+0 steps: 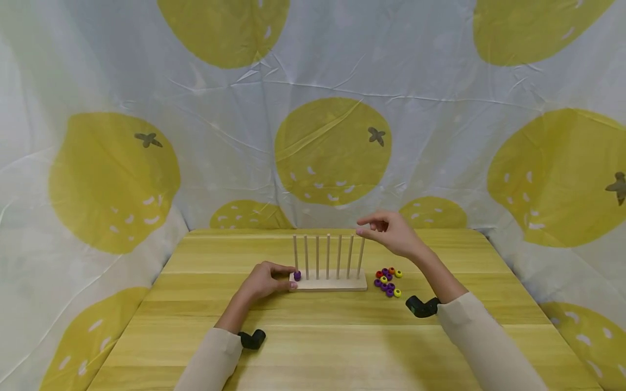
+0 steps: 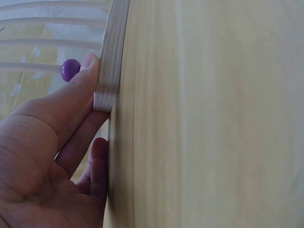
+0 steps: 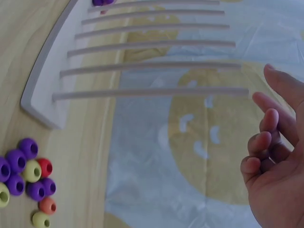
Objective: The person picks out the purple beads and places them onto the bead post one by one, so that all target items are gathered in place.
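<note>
A pale wooden peg rack (image 1: 329,283) with several thin upright rods stands on the table. One purple bead (image 1: 297,276) sits at the foot of its leftmost rod, and the left wrist view shows this purple bead (image 2: 71,70) beside the thumb. My left hand (image 1: 262,281) grips the left end of the rack's base between thumb and fingers. Up near the top of the rightmost rod (image 3: 152,92) is my right hand (image 1: 391,233). Its thumb and forefinger are apart, the other fingers loosely bent, with nothing between them (image 3: 280,152).
To the right of the rack lies a loose cluster of purple, yellow, red and orange beads (image 1: 385,282). The wooden table (image 1: 313,347) reaches back to a white cloth (image 1: 430,157) printed with yellow fruit. Black wrist-worn devices (image 1: 423,307) stick out by both sleeves.
</note>
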`<state>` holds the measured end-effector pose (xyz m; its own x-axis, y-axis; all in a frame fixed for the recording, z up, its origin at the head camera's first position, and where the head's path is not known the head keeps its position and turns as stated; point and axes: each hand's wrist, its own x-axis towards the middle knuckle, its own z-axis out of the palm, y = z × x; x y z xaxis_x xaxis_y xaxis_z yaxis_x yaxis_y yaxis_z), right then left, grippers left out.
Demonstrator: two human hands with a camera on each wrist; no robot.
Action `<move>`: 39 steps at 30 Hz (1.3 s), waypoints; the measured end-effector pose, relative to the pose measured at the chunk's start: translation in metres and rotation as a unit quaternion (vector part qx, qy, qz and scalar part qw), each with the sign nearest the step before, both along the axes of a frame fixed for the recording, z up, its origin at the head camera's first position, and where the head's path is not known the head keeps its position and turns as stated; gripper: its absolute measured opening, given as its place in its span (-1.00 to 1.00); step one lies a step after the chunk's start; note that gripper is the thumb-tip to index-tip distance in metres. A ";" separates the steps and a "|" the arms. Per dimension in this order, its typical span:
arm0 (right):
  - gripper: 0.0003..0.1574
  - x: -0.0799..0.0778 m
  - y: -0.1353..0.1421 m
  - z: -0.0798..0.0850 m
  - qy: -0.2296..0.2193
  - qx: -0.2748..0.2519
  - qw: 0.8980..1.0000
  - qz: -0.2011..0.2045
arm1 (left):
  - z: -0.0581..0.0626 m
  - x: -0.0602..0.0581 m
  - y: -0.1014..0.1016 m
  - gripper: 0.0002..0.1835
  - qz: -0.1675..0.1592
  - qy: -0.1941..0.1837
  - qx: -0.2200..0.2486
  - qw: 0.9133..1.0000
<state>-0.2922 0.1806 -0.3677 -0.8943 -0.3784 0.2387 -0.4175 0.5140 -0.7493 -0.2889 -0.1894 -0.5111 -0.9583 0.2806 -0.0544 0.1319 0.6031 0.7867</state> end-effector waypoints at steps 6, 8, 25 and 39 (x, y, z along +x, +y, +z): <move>-0.63 0.003 0.021 -0.011 -0.002 0.006 1.000 -0.022 | 0.000 0.002 -0.002 -0.54 0.002 0.003 -0.004 1.000; -0.62 0.003 0.028 -0.015 -0.003 0.009 1.000 -0.027 | 0.000 0.002 -0.002 -0.54 0.003 0.003 -0.005 1.000; -0.53 0.013 0.071 -0.060 -0.025 0.033 0.998 -0.056 | 0.001 0.002 -0.001 -0.55 0.003 -0.002 0.002 1.000; -0.49 0.021 0.090 -0.105 -0.056 0.044 0.995 -0.068 | 0.004 0.002 0.001 -0.55 0.003 -0.004 0.004 1.000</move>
<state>-0.2712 0.2703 -0.4726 -0.9582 -0.2661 0.1054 -0.2548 0.6255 -0.7374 -0.2865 -0.1887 -0.5072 -0.9597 0.2747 -0.0591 0.1223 0.5974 0.7925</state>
